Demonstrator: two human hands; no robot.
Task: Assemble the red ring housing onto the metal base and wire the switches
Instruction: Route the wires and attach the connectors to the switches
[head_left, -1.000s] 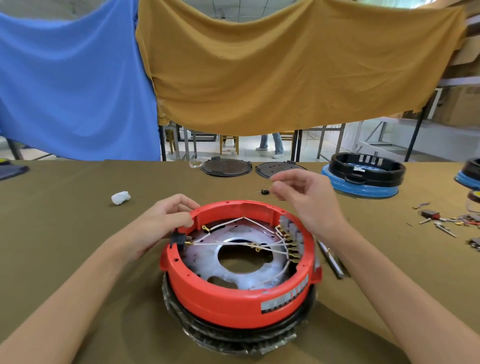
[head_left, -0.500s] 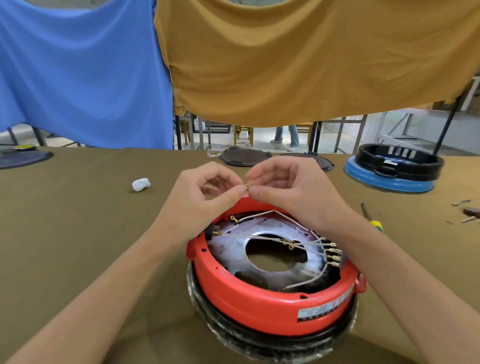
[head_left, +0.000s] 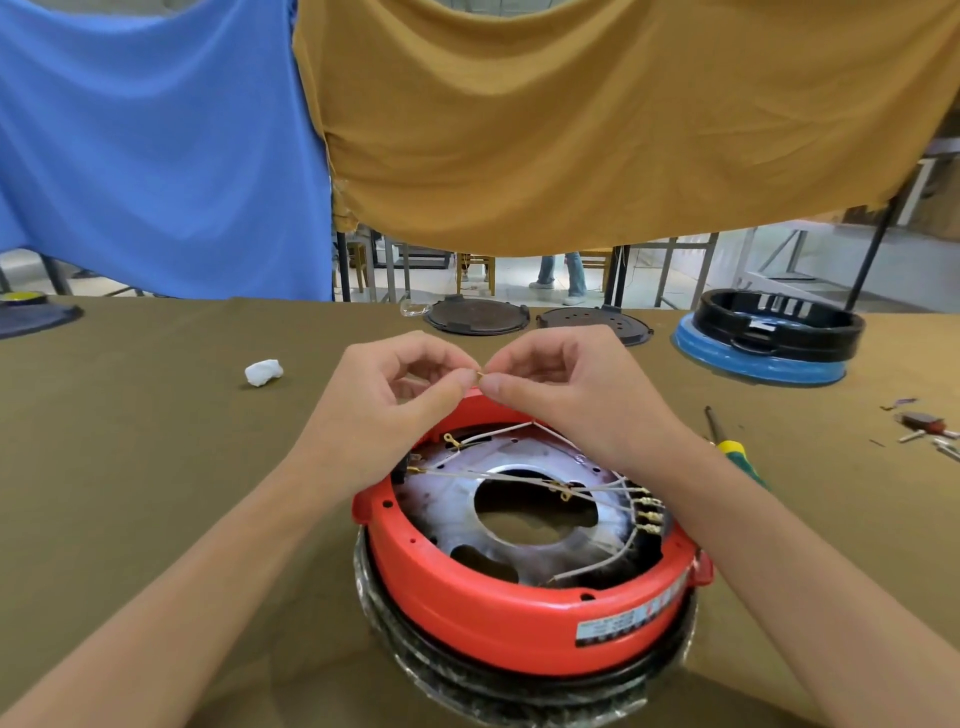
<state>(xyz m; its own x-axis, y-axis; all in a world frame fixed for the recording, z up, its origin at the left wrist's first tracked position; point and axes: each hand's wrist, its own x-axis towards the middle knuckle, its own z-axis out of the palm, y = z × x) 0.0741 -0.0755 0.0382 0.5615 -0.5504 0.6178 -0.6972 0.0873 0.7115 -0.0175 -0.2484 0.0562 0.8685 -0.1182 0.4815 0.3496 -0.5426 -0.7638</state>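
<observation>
Both hands pinched a small brass wire terminal above the far rim of the red ring housing.

The left hand (head_left: 384, 410) and right hand (head_left: 566, 395) met fingertip to fingertip, fingers curled, thumb and forefinger of each closed on the brass terminal (head_left: 479, 374). Beneath them the red ring housing (head_left: 498, 618) sat on the metal base (head_left: 519, 530), near the front of the olive-covered table (head_left: 130, 467), with a black plastic-wrapped rim under it. White wires (head_left: 498, 475) with brass ends crossed the base's central opening toward a row of terminals (head_left: 647, 512) on the housing's right inner wall. A green-and-yellow screwdriver (head_left: 730, 447) lay just right of the right forearm. A white wad (head_left: 264, 372) lay to the left; a black ring on a blue disc (head_left: 769, 338) stood at far right.
</observation>
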